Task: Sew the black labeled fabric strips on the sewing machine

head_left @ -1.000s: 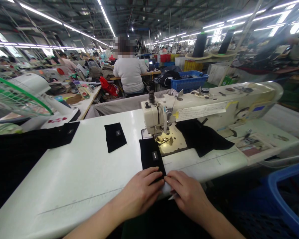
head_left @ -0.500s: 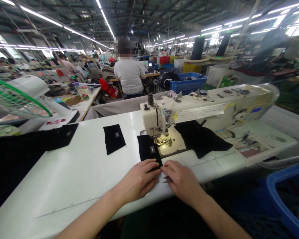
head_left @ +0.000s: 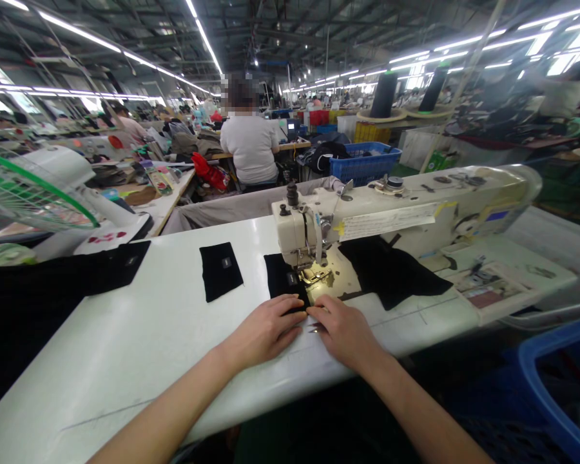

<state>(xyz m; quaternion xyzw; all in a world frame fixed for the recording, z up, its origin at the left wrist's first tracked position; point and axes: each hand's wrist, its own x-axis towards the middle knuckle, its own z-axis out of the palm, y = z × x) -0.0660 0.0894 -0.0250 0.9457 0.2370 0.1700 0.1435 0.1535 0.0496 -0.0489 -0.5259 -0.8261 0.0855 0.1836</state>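
- The tray (head_left: 510,304) set in the table (head_left: 174,335) on my right holds small metal parts and a reddish-brown piece.
- The near basket (head_left: 529,380) stands below the table's right end; I can't make out its contents.
- Beyond the machine (head_left: 391,201), the far basket (head_left: 362,171) has dark cloth in it.
- The black piece (head_left: 274,276), with its small label, lies on the table by the presser foot (head_left: 315,277).
- My left hand (head_left: 265,330) has its fingers on the piece's near edge; I can't tell if they pinch it.
- My right hand (head_left: 345,330) is closed round a pointed tool (head_left: 315,330), fingertips at the near corner.
- A labelled patch (head_left: 215,283) lies left of the piece, apart from it; a larger cloth (head_left: 391,274) lies right of the foot.
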